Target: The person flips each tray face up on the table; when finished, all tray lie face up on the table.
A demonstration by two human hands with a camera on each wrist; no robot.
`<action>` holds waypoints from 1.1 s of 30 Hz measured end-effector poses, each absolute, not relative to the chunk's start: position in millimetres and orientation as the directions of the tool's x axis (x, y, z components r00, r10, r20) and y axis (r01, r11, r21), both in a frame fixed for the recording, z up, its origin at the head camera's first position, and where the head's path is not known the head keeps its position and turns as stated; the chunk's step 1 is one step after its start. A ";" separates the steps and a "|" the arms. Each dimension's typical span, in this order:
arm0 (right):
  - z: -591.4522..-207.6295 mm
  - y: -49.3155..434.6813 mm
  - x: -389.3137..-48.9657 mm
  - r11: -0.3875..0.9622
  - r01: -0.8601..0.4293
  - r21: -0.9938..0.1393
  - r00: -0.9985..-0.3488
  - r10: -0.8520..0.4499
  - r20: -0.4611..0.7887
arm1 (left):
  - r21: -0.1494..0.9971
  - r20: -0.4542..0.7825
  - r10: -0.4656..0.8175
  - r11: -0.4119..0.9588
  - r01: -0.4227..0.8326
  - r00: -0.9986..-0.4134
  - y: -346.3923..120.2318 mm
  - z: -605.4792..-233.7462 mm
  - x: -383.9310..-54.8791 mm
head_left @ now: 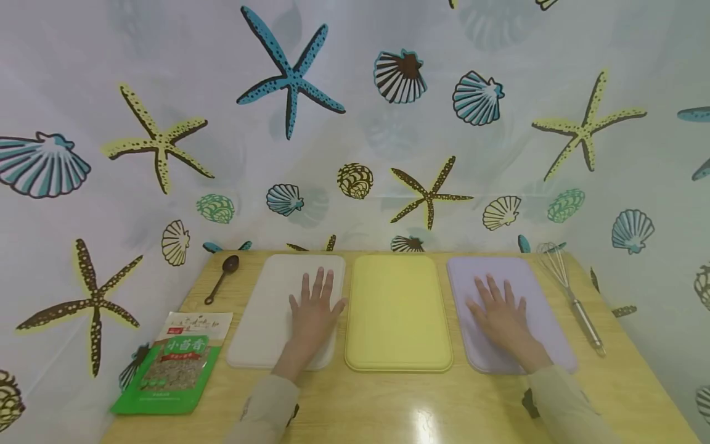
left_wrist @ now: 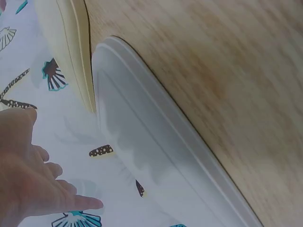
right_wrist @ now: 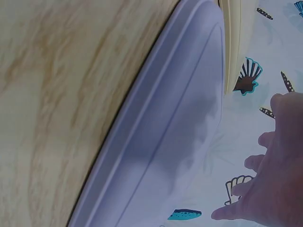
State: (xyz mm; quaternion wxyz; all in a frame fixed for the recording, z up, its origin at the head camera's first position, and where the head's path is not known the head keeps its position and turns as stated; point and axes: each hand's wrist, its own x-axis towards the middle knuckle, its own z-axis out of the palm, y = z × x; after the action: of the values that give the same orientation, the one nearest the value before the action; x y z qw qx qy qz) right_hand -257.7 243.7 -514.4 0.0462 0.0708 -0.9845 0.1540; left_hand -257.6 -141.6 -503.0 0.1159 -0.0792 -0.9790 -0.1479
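Observation:
Three flat boards with rounded corners lie side by side: a white board (head_left: 261, 320), a yellow board (head_left: 398, 314) and a purple board (head_left: 549, 339). My left hand (head_left: 312, 317) is spread over the right part of the white board, fingers straight and pointing away. Over the purple board my right hand (head_left: 503, 320) is spread the same way. Both wrist views show the hands raised, with shadows on the boards below them. Neither hand holds anything.
On the left, a dark spoon (head_left: 223, 277) lies behind a green and white seasoning packet (head_left: 174, 364). A metal whisk (head_left: 574, 302) lies right of the purple board. Behind the wooden table (head_left: 388, 401) hangs a cloth (head_left: 355, 123) printed with starfish and shells.

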 end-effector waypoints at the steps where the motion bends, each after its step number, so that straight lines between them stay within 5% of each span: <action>1: -514.3 244.8 -258.3 0.944 -0.151 -0.295 -0.986 -0.123 0.112 | 0.268 0.256 0.129 0.943 0.199 -0.958 -139.7 -502.6 -257.9; 33: -515.5 274.9 -254.8 0.953 -0.105 -0.284 -0.991 -0.078 0.105 | 0.234 0.208 0.229 0.932 0.276 -0.951 -42.7 -478.9 -279.9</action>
State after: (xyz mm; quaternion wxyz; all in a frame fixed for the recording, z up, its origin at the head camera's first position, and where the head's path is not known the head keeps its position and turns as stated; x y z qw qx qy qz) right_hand -254.8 274.9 -515.5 0.0462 0.0465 -0.9871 0.1463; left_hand -279.9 -42.7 -478.9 0.0891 -0.1288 -0.9789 -0.1312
